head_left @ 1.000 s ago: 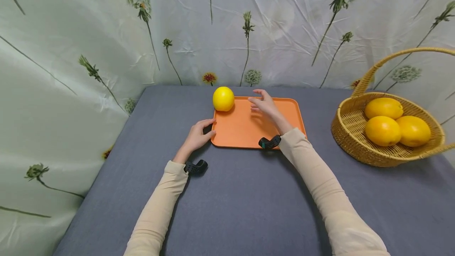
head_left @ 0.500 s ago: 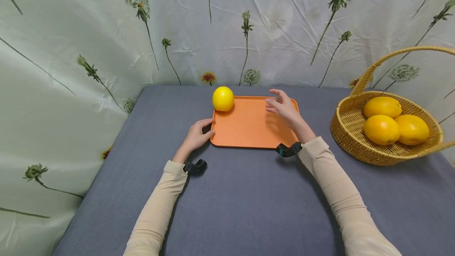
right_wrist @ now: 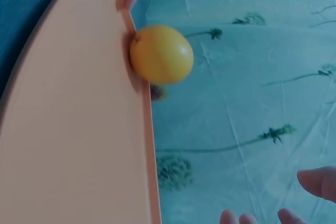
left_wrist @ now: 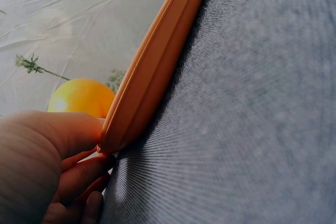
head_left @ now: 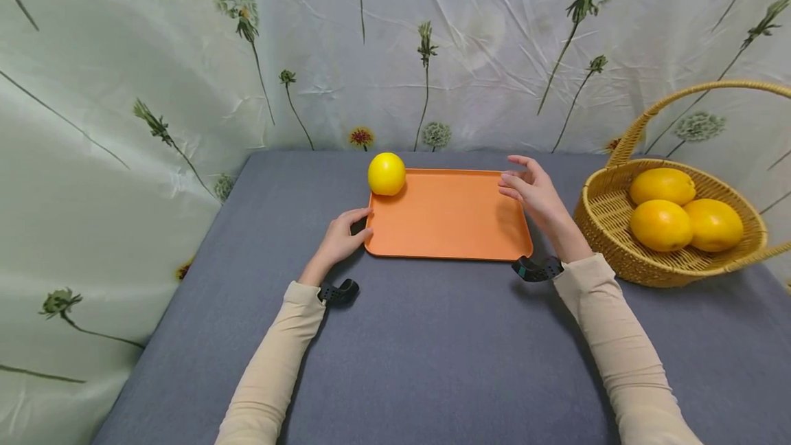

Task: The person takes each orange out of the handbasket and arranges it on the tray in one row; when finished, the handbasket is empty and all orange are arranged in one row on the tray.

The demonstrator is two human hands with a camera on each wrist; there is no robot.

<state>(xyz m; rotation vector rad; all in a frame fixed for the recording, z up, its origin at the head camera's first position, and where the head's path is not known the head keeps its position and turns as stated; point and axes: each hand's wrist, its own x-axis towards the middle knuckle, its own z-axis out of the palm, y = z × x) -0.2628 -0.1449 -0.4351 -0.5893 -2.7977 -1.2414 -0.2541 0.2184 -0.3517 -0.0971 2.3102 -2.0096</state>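
In the head view, an orange (head_left: 386,174) sits in the far left corner of a flat orange-coloured tray (head_left: 451,215). My left hand (head_left: 340,237) holds the tray's left edge, thumb and fingers at the rim (left_wrist: 144,72), as the left wrist view shows. Over the tray's right end hovers my right hand (head_left: 539,196), fingers loosely bent with nothing between them. The right wrist view catches its fingertips (right_wrist: 239,217) low in the picture, well apart from the orange. Part of the tray's right edge is hidden behind that hand.
To the right stands a wicker basket (head_left: 630,263) with a tall handle, holding three oranges (head_left: 662,225). A grey-blue cloth (head_left: 445,349) covers the table. Behind it hangs a flower-patterned curtain (head_left: 482,88).
My right hand has moved right across the tray, from near its middle to its right end, towards the basket. The left hand, tray and orange have stayed in place.
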